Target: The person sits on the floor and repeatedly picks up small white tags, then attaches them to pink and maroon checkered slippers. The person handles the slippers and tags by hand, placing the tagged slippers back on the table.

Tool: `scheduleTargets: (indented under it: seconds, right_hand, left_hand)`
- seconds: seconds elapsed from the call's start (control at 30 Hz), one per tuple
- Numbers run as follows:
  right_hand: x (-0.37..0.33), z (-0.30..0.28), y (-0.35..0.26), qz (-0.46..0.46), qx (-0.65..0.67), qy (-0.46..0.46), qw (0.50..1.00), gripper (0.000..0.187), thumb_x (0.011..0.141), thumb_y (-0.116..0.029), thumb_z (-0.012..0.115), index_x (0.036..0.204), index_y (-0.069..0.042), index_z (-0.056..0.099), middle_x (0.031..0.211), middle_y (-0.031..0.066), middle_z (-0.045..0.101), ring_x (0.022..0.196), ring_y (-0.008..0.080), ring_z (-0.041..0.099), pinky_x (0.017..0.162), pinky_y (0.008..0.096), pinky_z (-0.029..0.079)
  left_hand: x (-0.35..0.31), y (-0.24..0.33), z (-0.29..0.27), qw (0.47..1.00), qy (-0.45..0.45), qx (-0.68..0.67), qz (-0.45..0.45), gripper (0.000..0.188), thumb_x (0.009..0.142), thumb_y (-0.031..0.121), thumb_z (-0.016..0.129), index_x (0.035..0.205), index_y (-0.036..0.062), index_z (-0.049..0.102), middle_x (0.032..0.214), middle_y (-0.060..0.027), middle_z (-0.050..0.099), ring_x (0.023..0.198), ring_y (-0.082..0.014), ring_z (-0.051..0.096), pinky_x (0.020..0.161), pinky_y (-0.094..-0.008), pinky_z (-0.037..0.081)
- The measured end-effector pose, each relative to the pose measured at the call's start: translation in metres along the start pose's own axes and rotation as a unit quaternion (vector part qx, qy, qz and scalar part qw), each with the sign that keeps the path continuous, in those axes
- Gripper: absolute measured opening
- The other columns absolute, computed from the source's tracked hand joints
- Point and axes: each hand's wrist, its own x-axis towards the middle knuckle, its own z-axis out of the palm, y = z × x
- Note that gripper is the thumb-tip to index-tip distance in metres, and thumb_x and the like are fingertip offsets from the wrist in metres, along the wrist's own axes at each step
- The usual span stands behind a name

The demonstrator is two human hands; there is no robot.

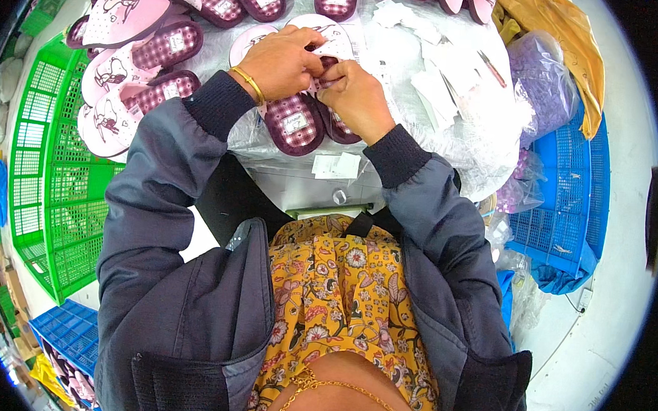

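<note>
My left hand point(280, 61) and my right hand point(358, 94) meet over a pair of pink slippers with maroon checked uppers point(295, 120) lying on a white table cover point(399, 51). Between the fingertips of both hands sits a small white paper tag point(328, 49), pinched against the slipper's strap. A gold bangle circles my left wrist. The right slipper of the pair is mostly hidden under my right hand.
More pink checked slippers point(139, 51) lie stacked at the left and along the far edge. White tags point(434, 84) are scattered at the right. A green crate point(51, 188) stands left, a blue crate point(563, 197) right, and clear bags point(540, 75) with a yellow bag behind.
</note>
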Motion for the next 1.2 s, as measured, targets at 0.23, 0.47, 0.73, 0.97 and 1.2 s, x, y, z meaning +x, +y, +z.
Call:
scheduleTargets:
  seconds: [0.23, 0.47, 0.73, 0.97, 1.2]
  right_hand:
    - [0.003, 0.009, 0.003, 0.001, -0.018, 0.03, 0.999, 0.03, 0.074, -0.018, 0.08, 0.093, -0.002, 0.063, 0.083, 0.0161, 0.071, 0.079, 0.0323, 0.07, 0.073, 0.0401, 0.054]
    - [0.001, 0.005, 0.004, -0.009, -0.014, 0.004, 1.0, 0.03, 0.077, -0.017, 0.077, 0.097, 0.0, 0.062, 0.085, 0.0155, 0.071, 0.081, 0.0311, 0.07, 0.072, 0.0394, 0.054]
    - [-0.009, 0.007, 0.001, -0.055, 0.284, 0.031, 0.957, 0.028, 0.089, -0.016, 0.071, 0.107, 0.004, 0.063, 0.085, 0.0067, 0.069, 0.072, 0.0099, 0.064, 0.064, 0.0241, 0.051]
    - [-0.005, 0.008, -0.007, -0.059, 0.324, -0.016, 0.944, 0.013, 0.093, -0.01, 0.066, 0.101, 0.0, 0.065, 0.084, 0.0015, 0.065, 0.074, 0.0065, 0.057, 0.066, 0.0221, 0.047]
    - [-0.013, 0.0, -0.022, -0.082, 0.335, -0.059, 0.937, 0.015, 0.09, -0.005, 0.066, 0.104, 0.0, 0.062, 0.082, 0.0001, 0.061, 0.071, 0.0065, 0.055, 0.066, 0.0222, 0.046]
  left_hand:
    - [0.008, -0.003, 0.008, 1.0, -0.011, 0.019, 0.012, 0.01, 0.072, 0.014, 0.068, 0.079, 0.0122, 0.074, 0.12, -0.0044, 0.062, 0.111, -0.0271, 0.057, 0.091, -0.0384, 0.049]
    - [0.017, 0.012, 0.007, 0.993, -0.08, 0.092, -0.001, 0.015, 0.079, 0.007, 0.061, 0.093, 0.0043, 0.066, 0.124, -0.0123, 0.058, 0.116, -0.0324, 0.055, 0.092, -0.039, 0.05]
    - [-0.001, 0.024, -0.028, 0.994, 0.038, 0.057, 0.085, 0.023, 0.08, 0.002, 0.059, 0.103, 0.0029, 0.058, 0.124, -0.0163, 0.053, 0.115, -0.0366, 0.054, 0.092, -0.0399, 0.049]
    - [-0.012, 0.035, -0.051, 0.991, 0.12, 0.032, 0.057, 0.023, 0.079, 0.0, 0.063, 0.102, 0.0039, 0.06, 0.119, -0.0147, 0.056, 0.109, -0.0364, 0.055, 0.092, -0.0419, 0.047]
    - [-0.046, 0.03, -0.049, 0.984, 0.174, 0.016, -0.042, 0.012, 0.076, 0.006, 0.066, 0.087, 0.0077, 0.068, 0.118, -0.0096, 0.06, 0.112, -0.0325, 0.056, 0.095, -0.0432, 0.044]
